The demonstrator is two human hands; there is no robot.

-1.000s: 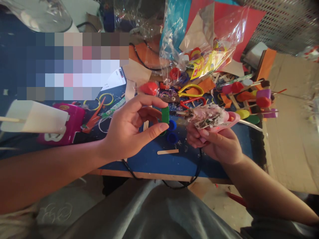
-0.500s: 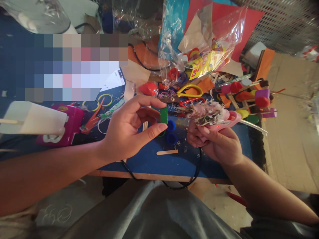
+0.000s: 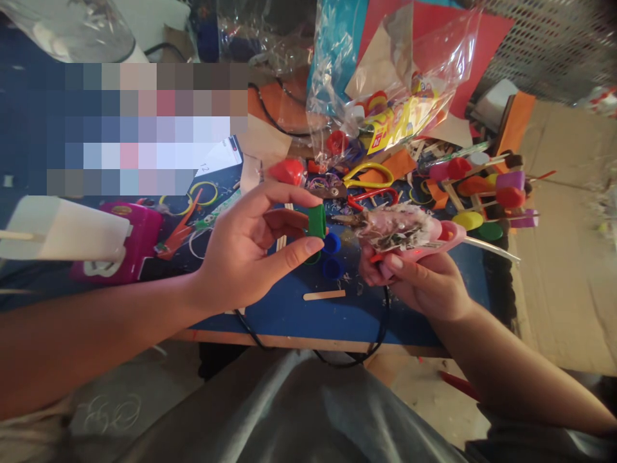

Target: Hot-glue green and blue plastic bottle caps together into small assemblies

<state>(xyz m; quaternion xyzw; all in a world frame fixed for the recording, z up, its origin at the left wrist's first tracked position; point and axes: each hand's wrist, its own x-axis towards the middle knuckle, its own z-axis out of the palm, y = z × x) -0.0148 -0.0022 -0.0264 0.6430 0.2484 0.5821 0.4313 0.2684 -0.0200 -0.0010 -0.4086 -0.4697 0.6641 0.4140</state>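
One glue gun (image 3: 401,230). Left of it: one held green cap (image 3: 317,221), two blue caps (image 3: 332,267), farther off one phone (image 3: 225,157). Below-left: one lone stick (image 3: 324,295). Behind it: one yellow packet (image 3: 400,125).

Single head-worn camera, facing forward and down; hands (image 3: 250,247) near, blue tabletop (image 3: 284,315) below.

A craft workspace, by its scissors (image 3: 334,192) mid-frame, glue gun (image 3: 395,230) right of centre, red sheet (image 3: 488,33) upper right, wooden stick (image 3: 324,295) below centre
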